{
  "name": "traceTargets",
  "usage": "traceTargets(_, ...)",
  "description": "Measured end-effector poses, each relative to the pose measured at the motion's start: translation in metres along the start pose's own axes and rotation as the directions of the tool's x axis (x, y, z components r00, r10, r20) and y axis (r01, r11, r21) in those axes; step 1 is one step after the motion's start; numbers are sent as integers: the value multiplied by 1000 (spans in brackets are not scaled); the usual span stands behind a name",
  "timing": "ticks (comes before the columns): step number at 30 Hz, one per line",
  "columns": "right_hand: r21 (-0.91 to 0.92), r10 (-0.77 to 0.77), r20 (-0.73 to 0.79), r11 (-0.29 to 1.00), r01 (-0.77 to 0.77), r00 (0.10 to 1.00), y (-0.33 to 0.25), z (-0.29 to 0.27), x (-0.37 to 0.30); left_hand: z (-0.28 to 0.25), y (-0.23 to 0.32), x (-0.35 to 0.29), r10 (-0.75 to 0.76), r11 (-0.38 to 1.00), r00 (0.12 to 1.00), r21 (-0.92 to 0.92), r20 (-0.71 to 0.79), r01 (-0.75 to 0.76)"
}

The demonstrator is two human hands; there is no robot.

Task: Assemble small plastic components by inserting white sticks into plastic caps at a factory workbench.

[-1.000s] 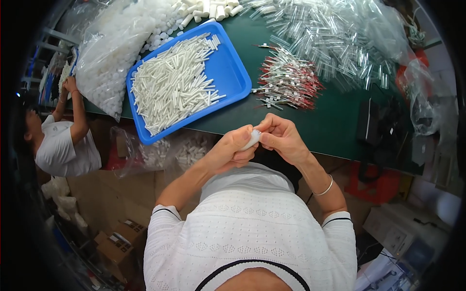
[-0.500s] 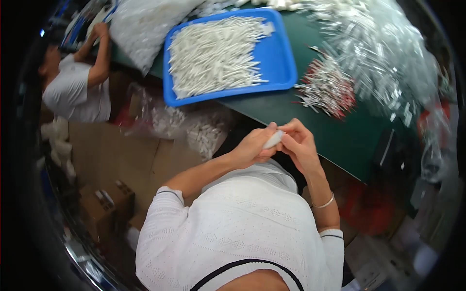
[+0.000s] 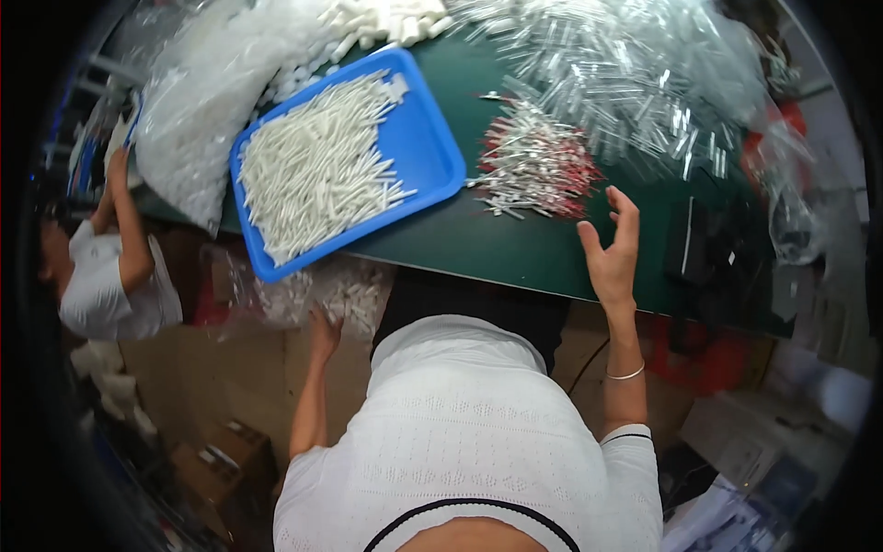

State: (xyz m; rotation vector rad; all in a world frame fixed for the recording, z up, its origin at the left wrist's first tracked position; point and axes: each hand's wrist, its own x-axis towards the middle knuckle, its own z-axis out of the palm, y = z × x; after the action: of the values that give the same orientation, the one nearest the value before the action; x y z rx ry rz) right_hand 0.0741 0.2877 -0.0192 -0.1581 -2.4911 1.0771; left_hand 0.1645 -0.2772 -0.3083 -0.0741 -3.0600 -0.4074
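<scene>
In the head view, the right hand (image 3: 613, 267) was spread, thumb apart, near the bench's (image 3: 487, 248) front edge beside a red-and-white pile of slender pieces (image 3: 541, 164), while the left, its grip indiscernible, reached bagged white cylinders (image 3: 357, 308) below that edge.

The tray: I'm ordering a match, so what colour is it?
The tray is blue, clearest in the head view.

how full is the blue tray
Partly full: white sticks lie heaped across most of the blue tray, but its right side shows bare blue.
</scene>
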Motion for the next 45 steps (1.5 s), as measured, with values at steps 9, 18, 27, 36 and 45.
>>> traceTargets(9,-282,26,-62,958,-43,998,27,7,31,-246,379,193,809,483,555,-320,-192,-815)
traceTargets(18,-207,42,-158,975,-75,987,31,29,50,-156,446,268,867,465,492,-227,-77,-856)
traceTargets(27,-27,149,-227,987,-160,962,-6,41,41,-143,449,257,787,521,588,-309,-187,-795)
traceTargets(36,-48,55,-378,996,-79,924,20,60,69,-137,452,254,751,498,590,-334,-295,-800)
traceTargets(45,115,26,-401,993,22,916,42,37,65,-169,417,197,727,601,656,-276,-201,-750)
